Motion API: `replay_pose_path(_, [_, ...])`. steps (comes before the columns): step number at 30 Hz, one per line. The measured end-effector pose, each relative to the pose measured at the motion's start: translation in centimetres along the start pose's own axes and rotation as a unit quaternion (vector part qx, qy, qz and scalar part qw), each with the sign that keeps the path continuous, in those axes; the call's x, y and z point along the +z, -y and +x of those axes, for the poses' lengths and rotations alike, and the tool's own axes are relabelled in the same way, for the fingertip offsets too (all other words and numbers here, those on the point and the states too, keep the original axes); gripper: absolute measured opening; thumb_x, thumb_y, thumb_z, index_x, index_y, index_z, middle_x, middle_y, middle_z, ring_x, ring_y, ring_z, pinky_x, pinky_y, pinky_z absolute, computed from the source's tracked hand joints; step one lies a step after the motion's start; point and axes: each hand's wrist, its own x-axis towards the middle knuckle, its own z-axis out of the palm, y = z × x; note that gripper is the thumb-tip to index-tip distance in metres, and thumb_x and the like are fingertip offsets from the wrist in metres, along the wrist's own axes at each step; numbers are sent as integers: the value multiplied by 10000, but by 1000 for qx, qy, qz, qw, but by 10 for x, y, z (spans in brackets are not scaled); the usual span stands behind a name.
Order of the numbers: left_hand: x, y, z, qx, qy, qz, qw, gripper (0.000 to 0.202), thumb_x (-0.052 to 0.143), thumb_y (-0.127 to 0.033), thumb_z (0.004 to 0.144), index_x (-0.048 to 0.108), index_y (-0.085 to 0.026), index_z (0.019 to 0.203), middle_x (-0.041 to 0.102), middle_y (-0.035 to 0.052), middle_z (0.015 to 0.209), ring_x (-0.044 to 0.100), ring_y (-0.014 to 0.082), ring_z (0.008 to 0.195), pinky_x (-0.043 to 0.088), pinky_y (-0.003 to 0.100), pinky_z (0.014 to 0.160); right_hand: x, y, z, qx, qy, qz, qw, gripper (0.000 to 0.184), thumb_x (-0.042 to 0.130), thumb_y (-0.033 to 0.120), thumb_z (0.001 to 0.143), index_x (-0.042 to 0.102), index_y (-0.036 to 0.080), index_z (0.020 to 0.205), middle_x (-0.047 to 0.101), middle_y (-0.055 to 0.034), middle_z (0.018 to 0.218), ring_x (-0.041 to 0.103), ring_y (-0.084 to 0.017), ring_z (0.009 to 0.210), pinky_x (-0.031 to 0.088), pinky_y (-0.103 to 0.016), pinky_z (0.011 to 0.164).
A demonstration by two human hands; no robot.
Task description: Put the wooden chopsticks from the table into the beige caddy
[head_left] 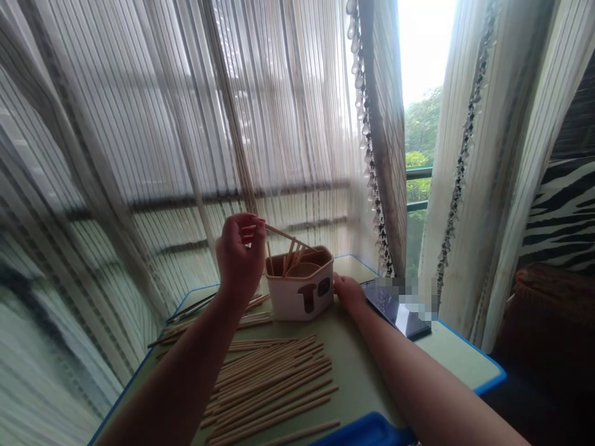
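Note:
A white container (297,300) with a brown rim and a dark brown mark on its front stands upright on the table. Several wooden chopsticks (289,257) lean inside it, beside a round brown shape (303,269). My left hand (242,251) is raised at the container's left, its fingers pinched on the end of a chopstick (283,235). That chopstick slopes down to the right, across the container's opening. My right hand (348,291) holds the container's right side; some of its fingers are hidden. Many loose chopsticks (274,384) lie roughly side by side in front.
More sticks (255,319) lie left of the container, partly behind my left forearm. A dark flat device (395,310) rests at the right. A blue plastic object (362,430) sits at the near edge. The pale table (458,353) has a blue rim, with curtains (288,111) behind.

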Motion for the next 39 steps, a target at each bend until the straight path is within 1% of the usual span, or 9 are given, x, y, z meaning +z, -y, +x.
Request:
replay_pose_path(8, [-2, 2, 3, -18, 41, 12, 999, 197, 555, -336, 818, 553, -171, 925, 632, 12, 808, 631, 112, 679, 526, 212, 569, -1, 1, 0, -12, -7, -9, 1000, 512, 270, 498, 884, 619, 194, 667, 665, -73, 738, 558, -164, 679, 287, -262, 566])
replay_pose_path(14, [-2, 2, 4, -24, 45, 10, 999, 214, 567, -346, 812, 565, -166, 927, 643, 11, 788, 633, 112, 652, 519, 210, 558, -2, 1, 0, -25, -12, -28, 999, 481, 287, 440, 881, 641, 183, 680, 668, -78, 755, 546, -154, 660, 271, -253, 548])
replay_pose_path(20, [-5, -11, 3, 20, 33, 24, 999, 175, 600, -314, 796, 585, -168, 892, 657, 10, 804, 636, 108, 690, 524, 220, 625, -1, -2, 1, -22, -12, -40, 999, 485, 302, 462, 868, 667, 174, 728, 669, -72, 762, 536, -147, 646, 262, -246, 540])
replay_pose_path(23, [-6, -19, 1, 44, 3, 23, 999, 164, 610, -296, 794, 568, -169, 889, 649, 7, 820, 635, 106, 703, 525, 225, 643, -1, -1, 0, -15, -13, -48, 999, 480, 306, 462, 866, 667, 174, 734, 670, -72, 772, 539, -148, 654, 263, -245, 541])
replay_pose_path(28, [-9, -34, 3, 105, -110, -64, 986, 138, 500, -255, 872, 463, -183, 984, 622, 3, 854, 640, 119, 786, 541, 302, 744, -1, -1, 0, -14, -14, -36, 999, 464, 303, 452, 870, 656, 188, 727, 670, -62, 769, 553, -148, 674, 276, -243, 545])
replay_pose_path(31, [-14, -51, 3, 168, -154, -95, 969, 149, 469, -229, 887, 435, -210, 1031, 583, -23, 873, 634, 100, 716, 562, 316, 713, 0, -3, 1, -18, -19, -39, 999, 457, 297, 438, 879, 653, 195, 727, 669, -66, 773, 560, -148, 680, 292, -244, 555])
replay_pose_path(34, [-22, -75, -3, 219, -175, -105, 954, 205, 478, -156, 869, 461, -226, 1061, 529, -11, 1044, 637, 100, 719, 582, 332, 671, 1, -4, 2, -23, -19, -45, 999, 469, 286, 444, 889, 650, 201, 720, 669, -66, 777, 564, -152, 681, 308, -247, 567])
replay_pose_path(37, [-29, -95, -12, 201, -189, -66, 959, 314, 483, -137, 864, 464, -278, 1144, 407, -5, 1243, 643, 117, 793, 592, 355, 699, 1, -4, 2, -26, -15, -44, 999, 470, 283, 440, 895, 653, 201, 727, 671, -68, 780, 571, -156, 687, 321, -247, 575])
replay_pose_path(39, [-30, -97, -15, 171, -195, -31, 965, 385, 472, -161, 877, 421, -328, 1219, 349, -10, 1326, 642, 131, 840, 593, 350, 711, 1, -5, 2, -25, -15, -41, 999, 464, 290, 431, 894, 661, 194, 749, 676, -76, 796, 577, -158, 697, 328, -245, 578])
